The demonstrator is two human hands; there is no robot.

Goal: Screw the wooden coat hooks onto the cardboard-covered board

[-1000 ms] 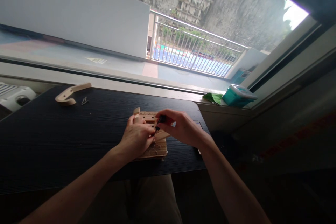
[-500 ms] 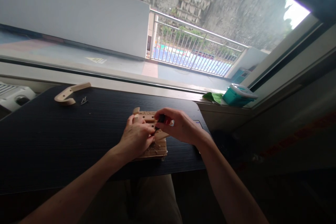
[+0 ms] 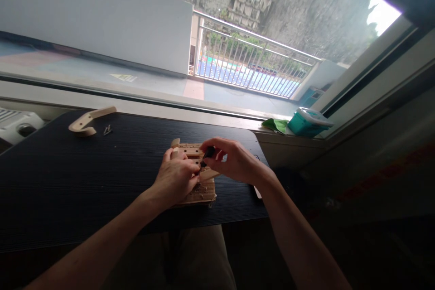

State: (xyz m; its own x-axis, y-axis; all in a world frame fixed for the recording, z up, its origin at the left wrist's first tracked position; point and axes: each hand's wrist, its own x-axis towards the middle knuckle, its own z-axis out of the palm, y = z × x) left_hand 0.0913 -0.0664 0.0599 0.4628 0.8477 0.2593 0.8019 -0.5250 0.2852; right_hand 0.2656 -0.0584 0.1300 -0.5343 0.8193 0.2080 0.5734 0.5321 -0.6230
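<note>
In the head view, a cardboard block (image 3: 201,197) lies on the table (image 3: 68,181). Above it, the right hand's (image 3: 234,158) fingers pinch a black-handled screwdriver (image 3: 209,153), its lower end beside the left fingertips. On the block, the left hand (image 3: 176,176) bends over the wooden pieces (image 3: 190,151); whether its fingers grip anything, I cannot tell. Well left of the block and farther off lie a curved wooden piece (image 3: 81,123) and screws (image 3: 108,130).

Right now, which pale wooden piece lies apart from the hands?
The bent, pale wooden piece beside small metal screws; the others are near the left hand.
</note>
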